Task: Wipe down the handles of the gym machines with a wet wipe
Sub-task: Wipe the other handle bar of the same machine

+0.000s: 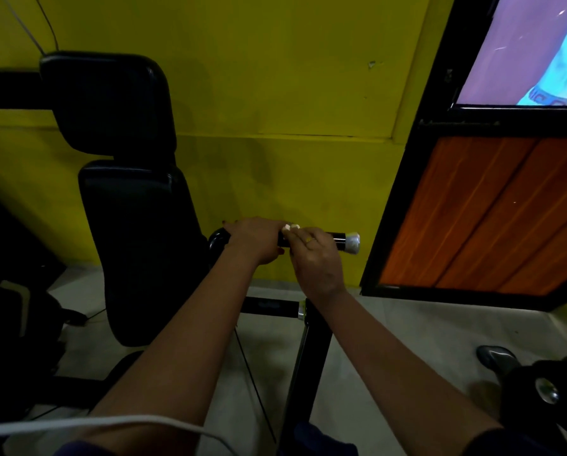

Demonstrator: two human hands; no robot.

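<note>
— What were the hands doing?

— The left hand (256, 240) was curled round the black handle (338, 239) of the gym machine, thumb beneath, gripping it near the machine's end. Just beside it, the right hand (315, 258) wrapped its fingers over the same handle, clamped on the wet wipe (290, 228) and pressing it to the bar.

— How much of the wipe showed?

— Only two small white corners, poking out between the hands; the rest lay hidden under the fingers. The handle ran level before a yellow wall (275, 77), its silver end cap (353, 243) bare at the right. Both forearms were cut off at the frame's lower edge.
</note>
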